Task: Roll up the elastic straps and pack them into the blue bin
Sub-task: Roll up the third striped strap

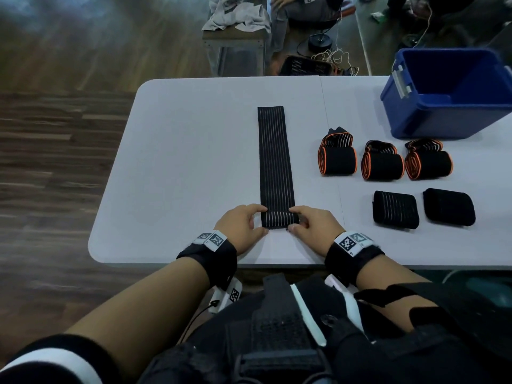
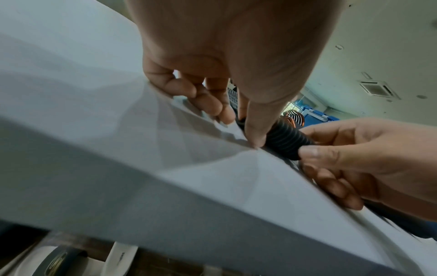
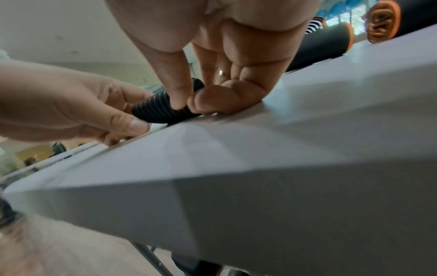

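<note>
Both hands, left (image 1: 240, 224) and right (image 1: 313, 224), pinch the strap's (image 1: 274, 159) rolled near end; its flat length runs straight away, toward the table's far edge.

A white folding table on a dark wood-plank floor, in a room with a pale ceiling.

The table (image 1: 194, 151) has rounded corners and a seam across its top; thin metal legs (image 3: 151, 259) show under its edge. The floor (image 1: 50, 151) runs in brown and grey planks. Beyond the far edge stands a small wooden side table (image 1: 235, 37) with crumpled grey cloth (image 1: 238, 15) on it, beside a black slatted basket (image 1: 306, 66) and tangled cords (image 1: 335, 55). The ceiling (image 2: 378, 46) carries a square air vent (image 2: 376, 88), and daylight comes through a window (image 3: 347, 16).
</note>
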`<state>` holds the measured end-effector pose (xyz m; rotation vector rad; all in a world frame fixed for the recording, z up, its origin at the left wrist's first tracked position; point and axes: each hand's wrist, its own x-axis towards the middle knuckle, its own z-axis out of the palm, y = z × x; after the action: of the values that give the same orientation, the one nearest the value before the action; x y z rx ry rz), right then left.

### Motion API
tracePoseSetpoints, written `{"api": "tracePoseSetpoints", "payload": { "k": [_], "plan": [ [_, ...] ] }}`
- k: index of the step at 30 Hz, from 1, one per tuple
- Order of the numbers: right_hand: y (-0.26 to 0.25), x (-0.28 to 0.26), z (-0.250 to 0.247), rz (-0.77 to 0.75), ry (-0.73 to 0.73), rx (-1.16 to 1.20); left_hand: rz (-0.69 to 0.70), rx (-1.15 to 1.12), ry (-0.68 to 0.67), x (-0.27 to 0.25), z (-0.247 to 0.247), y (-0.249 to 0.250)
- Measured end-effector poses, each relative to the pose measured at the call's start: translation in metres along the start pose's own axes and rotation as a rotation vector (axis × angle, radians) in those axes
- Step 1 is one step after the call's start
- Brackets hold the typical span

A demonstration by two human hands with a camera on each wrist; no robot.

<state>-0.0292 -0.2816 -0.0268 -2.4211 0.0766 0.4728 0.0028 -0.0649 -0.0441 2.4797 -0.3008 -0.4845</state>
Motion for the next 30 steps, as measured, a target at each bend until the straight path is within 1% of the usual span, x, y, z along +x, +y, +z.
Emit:
{"api": "tracePoseSetpoints", "payload": {
  "k": [3,7,10,13,16,19,21,23,26,30],
  "plan": [
    [0.0,0.002,0.0,0.071,0.025,0.193,-0.05,-0.078,0.036,0.001,0.0,0.001],
    [-0.006,0.003,0.001,0.221,0.032,0.39,-0.115,-0.155,-0.001,0.001,0.0,0.003],
    [-0.011,0.004,0.001,0.295,0.05,0.419,-0.163,-0.189,-0.03,0.004,-0.002,0.005],
    [-0.016,0.005,-0.002,0.369,0.028,0.426,-0.209,-0.191,-0.073,0.004,-0.005,0.009],
    [-0.02,0.004,-0.002,0.411,0.027,0.409,-0.249,-0.178,-0.082,0.005,-0.007,0.012],
    [-0.023,0.002,-0.001,0.414,0.038,0.379,-0.255,-0.141,-0.078,0.004,-0.008,0.013],
    [-0.022,0.001,0.001,0.391,0.084,0.355,-0.239,-0.132,-0.064,0.003,-0.006,0.013],
    [-0.019,0.0,0.003,0.303,0.126,0.261,-0.217,-0.141,-0.011,0.002,-0.004,0.012],
    [-0.013,-0.001,0.008,0.161,0.114,0.077,-0.195,-0.201,0.079,-0.004,-0.003,0.011],
    [-0.01,-0.001,0.009,0.084,0.085,-0.011,-0.132,-0.254,0.091,-0.009,-0.001,0.007]
  ]
}}
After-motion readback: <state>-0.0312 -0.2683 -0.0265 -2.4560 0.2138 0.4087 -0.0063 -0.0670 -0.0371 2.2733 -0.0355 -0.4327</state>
